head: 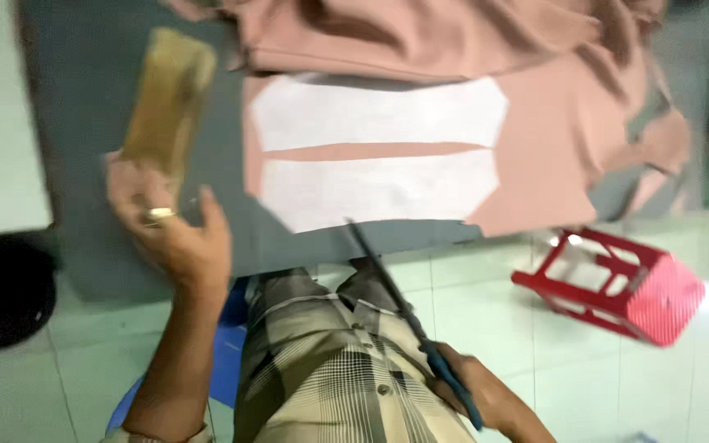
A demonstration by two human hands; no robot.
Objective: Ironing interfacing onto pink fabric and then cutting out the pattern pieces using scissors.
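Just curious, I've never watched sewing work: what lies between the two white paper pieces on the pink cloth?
In the head view, a narrow strip of the pink fabric shows between the upper white pattern piece and the lower white pattern piece; nothing else lies there.

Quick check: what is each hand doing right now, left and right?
Left hand: closed on a tan wooden block over the grey table.
Right hand: closed on scissors with blue handles.

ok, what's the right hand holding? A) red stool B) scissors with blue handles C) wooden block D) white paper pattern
B: the right hand grips the scissors by their blue handles, blades pointing up toward the table edge, while the left hand holds the wooden block.
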